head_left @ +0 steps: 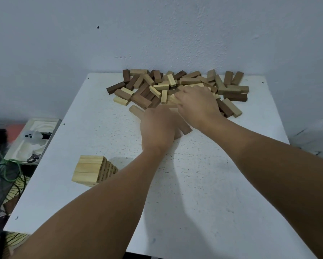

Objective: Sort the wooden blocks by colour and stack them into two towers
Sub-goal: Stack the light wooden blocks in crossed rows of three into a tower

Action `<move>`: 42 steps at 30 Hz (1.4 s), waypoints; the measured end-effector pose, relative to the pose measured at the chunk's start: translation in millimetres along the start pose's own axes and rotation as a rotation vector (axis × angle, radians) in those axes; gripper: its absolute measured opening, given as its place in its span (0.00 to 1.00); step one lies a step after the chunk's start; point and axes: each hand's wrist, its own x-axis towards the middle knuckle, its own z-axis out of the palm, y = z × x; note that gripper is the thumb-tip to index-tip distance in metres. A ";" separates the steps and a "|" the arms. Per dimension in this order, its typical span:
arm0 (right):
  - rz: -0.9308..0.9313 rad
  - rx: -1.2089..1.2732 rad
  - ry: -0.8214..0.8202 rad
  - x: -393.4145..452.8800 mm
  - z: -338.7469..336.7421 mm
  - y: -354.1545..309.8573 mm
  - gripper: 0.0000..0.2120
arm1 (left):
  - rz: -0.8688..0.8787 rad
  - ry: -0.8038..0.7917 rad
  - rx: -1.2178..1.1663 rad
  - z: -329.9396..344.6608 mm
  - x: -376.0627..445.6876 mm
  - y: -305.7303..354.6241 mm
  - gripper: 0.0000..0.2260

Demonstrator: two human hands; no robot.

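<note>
Forearms [104, 199], tower [90, 170], cluttered tray [31, 139]

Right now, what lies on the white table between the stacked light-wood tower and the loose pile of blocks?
Head view: only bare white table lies between the light-wood tower and the mixed block pile; the left hand reaches in from the right.

My white bench [93, 131], speckled and scuffed, is pushed against a plain pale grey wall [157, 30] with a rough plaster texture. Left of it, lower down, sits a cream moulded tray [24, 146], with green cord [6, 169] and dark clutter nearby. Light is dim and even.
</note>
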 end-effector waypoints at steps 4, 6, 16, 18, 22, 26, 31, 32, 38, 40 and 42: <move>0.002 -0.002 0.020 -2.0 -0.4 -0.3 0.10 | 0.000 0.047 -0.106 -0.6 0.0 -1.4 0.06; 0.010 0.036 0.040 -6.0 -0.9 1.7 0.10 | -0.003 0.096 -0.160 -1.4 -1.9 0.4 0.06; 0.383 0.511 0.264 -92.6 -21.5 -16.5 0.10 | -0.082 0.088 -0.328 -19.8 -45.0 23.2 0.16; 0.463 0.531 0.252 -122.8 -25.1 -21.5 0.10 | -0.108 0.057 -0.320 -25.6 -63.0 27.6 0.15; 0.532 0.555 0.138 -175.3 -30.9 -33.5 0.12 | -0.150 -0.084 -0.223 -42.4 -91.2 22.6 0.08; 0.558 0.657 0.074 -209.6 -39.4 -46.4 0.10 | -0.108 -0.243 -0.186 -62.7 -121.4 18.0 0.14; 0.408 0.613 0.024 -229.7 -33.7 -53.1 0.11 | 0.071 -0.332 -0.152 -66.7 -145.1 1.5 0.14; 0.412 0.616 0.048 -232.1 -29.7 -51.2 0.11 | 0.119 -0.319 -0.139 -65.3 -148.0 -1.9 0.14; 0.457 0.608 0.139 -233.6 -18.4 -47.9 0.13 | 0.237 -0.244 -0.038 -58.5 -152.4 -4.5 0.14; 0.433 0.579 0.145 -232.5 -18.9 -49.9 0.13 | 0.248 -0.216 0.022 -55.5 -153.9 -4.2 0.13; 0.422 0.594 0.152 -234.3 -17.7 -50.5 0.12 | 0.252 -0.181 0.084 -52.5 -156.6 -5.6 0.13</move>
